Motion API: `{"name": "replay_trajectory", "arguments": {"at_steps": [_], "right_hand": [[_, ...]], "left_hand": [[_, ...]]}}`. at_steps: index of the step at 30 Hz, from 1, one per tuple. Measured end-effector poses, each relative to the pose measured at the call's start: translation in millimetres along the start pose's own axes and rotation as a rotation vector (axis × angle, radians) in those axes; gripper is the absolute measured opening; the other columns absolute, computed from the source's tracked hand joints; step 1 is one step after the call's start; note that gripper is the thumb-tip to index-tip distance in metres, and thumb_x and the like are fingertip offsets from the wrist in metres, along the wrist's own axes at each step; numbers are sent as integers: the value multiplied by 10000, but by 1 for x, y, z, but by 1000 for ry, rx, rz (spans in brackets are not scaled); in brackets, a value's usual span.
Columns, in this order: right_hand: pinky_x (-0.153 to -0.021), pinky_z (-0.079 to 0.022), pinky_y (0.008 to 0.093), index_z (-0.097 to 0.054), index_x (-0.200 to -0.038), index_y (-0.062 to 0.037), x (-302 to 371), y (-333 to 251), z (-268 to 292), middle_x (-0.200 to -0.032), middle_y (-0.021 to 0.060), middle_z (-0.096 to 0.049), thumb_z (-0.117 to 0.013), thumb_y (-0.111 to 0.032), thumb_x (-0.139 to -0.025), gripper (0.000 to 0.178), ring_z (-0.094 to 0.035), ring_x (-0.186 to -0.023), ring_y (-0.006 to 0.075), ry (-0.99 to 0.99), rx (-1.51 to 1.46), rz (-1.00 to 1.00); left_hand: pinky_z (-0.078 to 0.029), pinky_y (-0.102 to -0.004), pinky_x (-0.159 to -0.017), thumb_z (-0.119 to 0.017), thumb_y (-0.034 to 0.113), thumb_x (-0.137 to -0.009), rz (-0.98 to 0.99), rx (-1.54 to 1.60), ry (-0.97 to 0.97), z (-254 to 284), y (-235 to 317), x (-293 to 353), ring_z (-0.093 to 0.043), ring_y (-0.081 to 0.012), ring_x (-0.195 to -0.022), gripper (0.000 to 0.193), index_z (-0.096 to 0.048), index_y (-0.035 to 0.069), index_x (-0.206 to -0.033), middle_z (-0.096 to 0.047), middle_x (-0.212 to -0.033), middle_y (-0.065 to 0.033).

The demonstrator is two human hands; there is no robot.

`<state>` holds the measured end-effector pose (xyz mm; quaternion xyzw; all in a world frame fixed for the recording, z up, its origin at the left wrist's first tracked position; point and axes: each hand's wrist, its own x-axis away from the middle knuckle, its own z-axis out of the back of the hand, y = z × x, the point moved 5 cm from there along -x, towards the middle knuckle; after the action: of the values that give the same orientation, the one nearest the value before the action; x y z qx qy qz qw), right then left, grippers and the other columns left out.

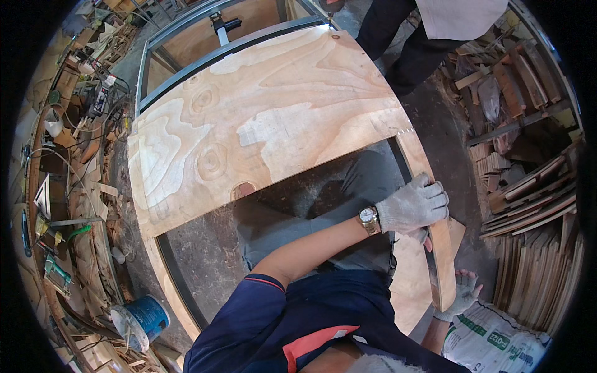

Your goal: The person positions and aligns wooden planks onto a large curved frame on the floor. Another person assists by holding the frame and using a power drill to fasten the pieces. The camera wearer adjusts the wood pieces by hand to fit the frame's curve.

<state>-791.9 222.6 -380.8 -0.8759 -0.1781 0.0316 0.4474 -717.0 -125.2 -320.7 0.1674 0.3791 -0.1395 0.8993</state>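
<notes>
A large plywood sheet [273, 118] lies across a frame with wooden side rails. My left hand [413, 204], in a pale work glove with a wristwatch above it, reaches across to the right. Its fingers wrap over the right wooden rail [441, 258]. Beside that rail's near end is my gloved right hand [464, 293], its fingers apart and nothing seen in them. Another plywood piece [410, 283] shows low down, inside the rail. Between the rails an opening shows my grey trousers and the floor.
Beyond the sheet stands a metal frame [180, 46] with a black fitting [225, 26]. Another person [410, 37] stands at the far right corner. Wood strips [538, 273] are stacked at right, above a white sack [494, 342]. At left are a blue bucket [148, 317] and a cluttered bench.
</notes>
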Motion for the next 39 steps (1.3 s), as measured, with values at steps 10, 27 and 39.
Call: {"name": "replay_trajectory", "arguments": {"at_steps": [10, 27, 39], "right_hand": [[-995, -459, 386, -662, -1148, -36, 0, 2, 5, -1113, 95, -672, -473, -494, -1075, 501, -610, -1087, 242, -7, 11, -7], [-1004, -459, 384, -654, -1137, -44, 0, 2, 1, -1108, 83, -670, -489, -509, -1066, 499, -614, -1097, 239, 9, 41, -21], [-1010, -448, 382, -641, -1146, -49, 1, 2, 0, -1079, 99, -662, -466, -515, -1072, 504, -604, -1091, 244, 0, 66, -11]], "left_hand": [[-463, -412, -901, -709, 586, -592, 4, 14, -2, 1, 0, 0, -609, -199, -1029, 540, -639, 149, -902, -615, -972, -10], [-446, -409, -851, -719, 657, -532, -18, 4, 46, 1, 0, -1, -603, -202, -973, 645, -618, 144, -909, -595, -947, -11], [-467, -398, -887, -705, 556, -601, 15, 38, -2, -2, 0, 0, -618, -195, -1030, 509, -633, 155, -906, -625, -974, -7]]}}
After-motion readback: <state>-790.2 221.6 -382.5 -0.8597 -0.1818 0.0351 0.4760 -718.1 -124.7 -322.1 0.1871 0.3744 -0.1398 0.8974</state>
